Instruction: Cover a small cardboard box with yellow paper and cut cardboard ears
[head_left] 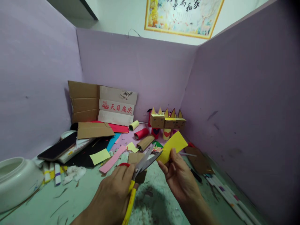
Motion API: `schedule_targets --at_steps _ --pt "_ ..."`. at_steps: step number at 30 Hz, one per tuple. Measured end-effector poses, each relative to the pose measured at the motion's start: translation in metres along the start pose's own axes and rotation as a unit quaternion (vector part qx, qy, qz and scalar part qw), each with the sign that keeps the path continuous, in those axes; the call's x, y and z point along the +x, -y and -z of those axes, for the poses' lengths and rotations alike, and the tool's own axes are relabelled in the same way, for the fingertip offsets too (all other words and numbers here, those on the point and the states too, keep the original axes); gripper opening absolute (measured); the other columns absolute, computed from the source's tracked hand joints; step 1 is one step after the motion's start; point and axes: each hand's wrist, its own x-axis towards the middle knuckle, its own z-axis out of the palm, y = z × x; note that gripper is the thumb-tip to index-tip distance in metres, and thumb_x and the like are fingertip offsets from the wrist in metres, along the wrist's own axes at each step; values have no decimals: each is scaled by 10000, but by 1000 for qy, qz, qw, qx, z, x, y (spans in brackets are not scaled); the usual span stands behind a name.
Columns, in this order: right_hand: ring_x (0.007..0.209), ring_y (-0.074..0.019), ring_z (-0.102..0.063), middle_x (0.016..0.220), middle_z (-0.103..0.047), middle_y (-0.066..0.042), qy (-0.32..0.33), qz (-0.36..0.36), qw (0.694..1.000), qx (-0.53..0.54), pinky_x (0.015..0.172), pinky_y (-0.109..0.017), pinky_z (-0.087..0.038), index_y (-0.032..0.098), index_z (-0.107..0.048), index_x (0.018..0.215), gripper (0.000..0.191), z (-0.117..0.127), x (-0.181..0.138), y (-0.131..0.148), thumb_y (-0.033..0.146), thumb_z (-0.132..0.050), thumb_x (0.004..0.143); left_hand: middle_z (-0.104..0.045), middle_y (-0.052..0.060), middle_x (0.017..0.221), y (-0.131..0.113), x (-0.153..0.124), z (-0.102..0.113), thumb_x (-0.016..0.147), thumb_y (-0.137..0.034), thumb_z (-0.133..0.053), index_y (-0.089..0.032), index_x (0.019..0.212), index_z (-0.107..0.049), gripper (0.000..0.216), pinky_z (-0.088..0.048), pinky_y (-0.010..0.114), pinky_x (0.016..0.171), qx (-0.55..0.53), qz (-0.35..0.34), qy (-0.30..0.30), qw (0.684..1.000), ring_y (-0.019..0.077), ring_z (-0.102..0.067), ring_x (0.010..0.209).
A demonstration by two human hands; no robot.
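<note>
My left hand (113,190) is closed round a pair of scissors (143,162) with yellow handles. The blades are parted, and their tips point up and right at the left edge of a yellow paper piece (173,146). One tip meets or nearly meets that edge; I cannot tell if it touches. My right hand (179,176) pinches the paper between thumb and fingers and holds it above the table. Behind the paper stand several small cardboard figures (157,120) with pointed ears and paper-tube bodies, some bearing hearts.
A red tube (141,133), a brown tube (145,142) and a pink strip (112,159) lie on the table. On the left are a phone (57,146), a white jar (18,181) and markers (57,175). Cardboard (117,107) leans at the back. Purple panels (138,68) enclose the table.
</note>
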Motion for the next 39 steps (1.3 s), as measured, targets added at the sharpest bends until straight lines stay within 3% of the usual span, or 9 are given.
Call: schedule_targets --at_steps 5,8,13,18,20,23,33,39 --pt "648 -105 -671 806 -721 31 -1 -2 1000 26 509 -181 -588 190 -643 853 206 -1 -3 0 209 -741 674 -615 165 1120 -1 -8 -2 790 -204 -388 -188 1373 -315 587 -505 412 821 -1 -1 48 999 287 -584 1012" --pt "624 -104 -669 785 -725 27 -2 -11 1000 23 488 -173 -582 186 -652 828 225 -4 -7 1 190 -766 634 -624 183 1110 8 -15 -17 744 -214 -398 -169 1390 -302 654 -503 437 813 11 -21 -22 999 322 -595 981" --pt "635 -130 -679 761 -731 21 -2 -22 1000 15 487 -191 -588 180 -662 795 312 -9 -11 -2 185 -827 531 -603 169 1154 16 -22 -39 775 -235 -336 -181 1410 -251 644 -500 423 837 0 -28 -43 999 300 -576 1024" --pt "629 -131 -679 786 -732 11 11 -29 1000 -1 493 -205 -592 170 -663 798 312 -9 -11 -8 203 -827 536 -599 203 1153 0 -14 -14 755 -221 -344 -117 1362 -363 616 -491 434 852 10 12 37 999 308 -583 1019" --pt "627 -126 -676 790 -731 10 13 -27 1000 -5 489 -203 -590 165 -661 800 309 -7 -11 -10 213 -824 542 -581 213 1178 -9 -9 -1 772 -207 -339 -80 1358 -363 599 -470 440 888 10 34 94 995 307 -565 1058" --pt "627 -123 -672 789 -728 11 12 -20 1000 -4 484 -206 -589 157 -658 796 307 -6 -11 -12 215 -824 544 -549 234 1214 -17 -4 9 781 -188 -333 -32 1347 -361 588 -446 471 912 12 56 131 990 317 -543 1092" --pt "626 -123 -667 773 -722 4 20 -21 999 -14 494 -204 -588 154 -652 791 288 -9 -12 -11 222 -815 564 -547 204 1217 -12 -7 0 788 -168 -345 -92 1366 -322 583 -478 459 864 2 63 120 991 300 -567 1042" --pt "650 -130 -669 810 -719 -10 25 -19 999 -24 508 -209 -591 158 -652 851 307 -8 -11 -11 240 -798 593 -601 170 1126 -11 -8 0 766 -134 -376 -143 1348 -346 582 -517 388 784 -23 48 89 995 265 -605 954"
